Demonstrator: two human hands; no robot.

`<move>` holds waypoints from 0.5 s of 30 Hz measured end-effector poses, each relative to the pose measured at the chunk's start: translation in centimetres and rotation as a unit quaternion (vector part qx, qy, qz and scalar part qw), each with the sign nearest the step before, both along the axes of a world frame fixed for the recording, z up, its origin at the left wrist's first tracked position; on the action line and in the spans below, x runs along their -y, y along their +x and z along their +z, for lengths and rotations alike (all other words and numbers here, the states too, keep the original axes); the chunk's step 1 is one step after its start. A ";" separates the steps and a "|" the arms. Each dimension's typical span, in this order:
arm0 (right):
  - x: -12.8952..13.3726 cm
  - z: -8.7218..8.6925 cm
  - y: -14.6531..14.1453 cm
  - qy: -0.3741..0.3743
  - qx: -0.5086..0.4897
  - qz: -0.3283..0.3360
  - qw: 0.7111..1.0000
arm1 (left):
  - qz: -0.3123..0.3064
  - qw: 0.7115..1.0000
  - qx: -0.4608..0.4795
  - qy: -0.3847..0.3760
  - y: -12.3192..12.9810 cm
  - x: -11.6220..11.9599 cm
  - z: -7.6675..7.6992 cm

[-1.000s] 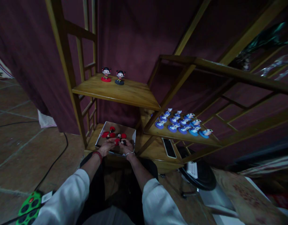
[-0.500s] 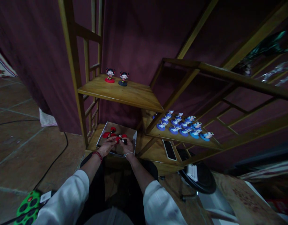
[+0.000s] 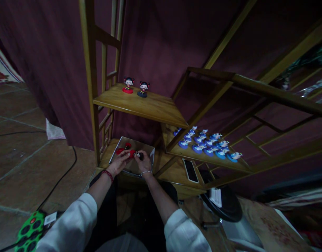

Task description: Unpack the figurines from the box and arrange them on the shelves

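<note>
Over a shallow white box (image 3: 151,158) on the low shelf, my left hand (image 3: 120,163) is closed on the red base of a small figurine (image 3: 131,153). My right hand (image 3: 144,163) grips the figurine's black-haired head from the other side. Inside the box, past my left hand, lie more red and black figurine pieces (image 3: 120,151). On the shelf above stand two upright figurines, one with a red base (image 3: 128,90) and one with a dark base (image 3: 142,94).
Several blue and purple figurines (image 3: 199,148) stand on the right shelf. A phone (image 3: 190,170) lies below them. Wooden posts (image 3: 87,70) frame the shelves. A black round stool (image 3: 225,204) is at the right, a green power strip (image 3: 31,229) on the floor at left.
The shelves have shifted slightly right in view. My hands have moved a little apart, and my right hand has turned around the figurine's head, which now points to the right.
</note>
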State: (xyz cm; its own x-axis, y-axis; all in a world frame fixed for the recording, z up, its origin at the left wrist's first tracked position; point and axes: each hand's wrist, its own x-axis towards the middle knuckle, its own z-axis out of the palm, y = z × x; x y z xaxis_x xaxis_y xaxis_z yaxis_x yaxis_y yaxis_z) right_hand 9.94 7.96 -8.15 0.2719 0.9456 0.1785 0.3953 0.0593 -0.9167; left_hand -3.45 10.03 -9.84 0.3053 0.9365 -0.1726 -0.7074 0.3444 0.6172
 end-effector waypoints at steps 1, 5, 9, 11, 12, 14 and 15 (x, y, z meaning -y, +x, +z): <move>0.1 0.1 -0.1 0.004 0.002 0.003 1.000 | -0.002 1.000 0.002 0.002 -0.1 0.1 0.1; 0.3 0.8 -0.5 0.017 0.029 0.008 0.999 | -0.007 1.000 0.004 0.011 -0.3 0.2 0.4; 0.4 1.5 -0.5 0.032 0.059 0.019 0.998 | -0.006 1.000 0.002 0.008 -0.3 0.2 0.4; 0.4 1.7 -0.5 0.042 0.076 0.024 0.996 | -0.004 1.000 0.000 0.004 -0.3 0.1 0.3; 0.4 1.8 -0.5 0.046 0.086 0.027 0.995 | -0.004 1.000 -0.003 0.003 -0.2 0.1 0.3; 0.5 1.9 -0.4 0.053 0.109 0.034 0.992 | -0.003 1.000 -0.006 0.000 -0.2 0.1 0.2; 0.5 2.0 -0.3 0.056 0.122 0.039 0.990 | -0.003 1.000 -0.007 0.000 -0.2 0.1 0.2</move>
State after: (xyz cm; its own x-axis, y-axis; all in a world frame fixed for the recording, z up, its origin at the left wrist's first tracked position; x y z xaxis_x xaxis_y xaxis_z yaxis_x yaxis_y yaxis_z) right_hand 9.62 7.49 -6.14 0.1338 0.9327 0.3348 0.5950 0.1946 -0.7798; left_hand -3.67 9.90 -9.66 0.3094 0.9344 -0.1765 -0.6967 0.3491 0.6267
